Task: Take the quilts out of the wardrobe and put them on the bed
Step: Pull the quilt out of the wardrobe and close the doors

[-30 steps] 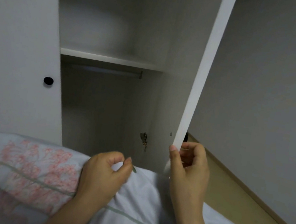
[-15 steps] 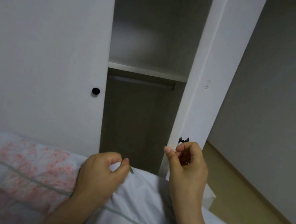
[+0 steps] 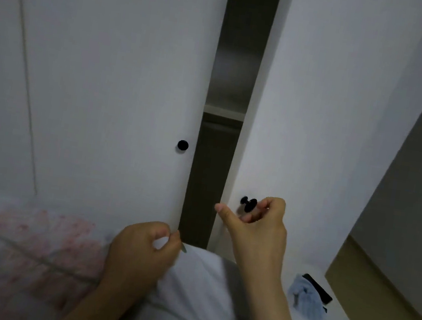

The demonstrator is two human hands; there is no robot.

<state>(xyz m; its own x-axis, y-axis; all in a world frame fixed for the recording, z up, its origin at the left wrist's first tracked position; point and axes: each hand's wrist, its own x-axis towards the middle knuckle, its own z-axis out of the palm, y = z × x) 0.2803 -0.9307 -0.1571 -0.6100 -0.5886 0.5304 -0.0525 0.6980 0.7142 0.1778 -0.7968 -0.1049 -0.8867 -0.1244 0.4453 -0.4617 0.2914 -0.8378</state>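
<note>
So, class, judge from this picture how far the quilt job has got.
Done: a floral quilt is out of the wardrobe, gripped by the left hand. In hand: the right hand is at the knob of the right door, which stands ajar by a narrow gap. Left: laying the quilt on the bed, which is not in view.

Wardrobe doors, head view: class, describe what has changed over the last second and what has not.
The right door swung in to a narrow gap, steered by the right hand, fingers now by its knob. The left hand still pinches the quilt; left door stays closed.
</note>
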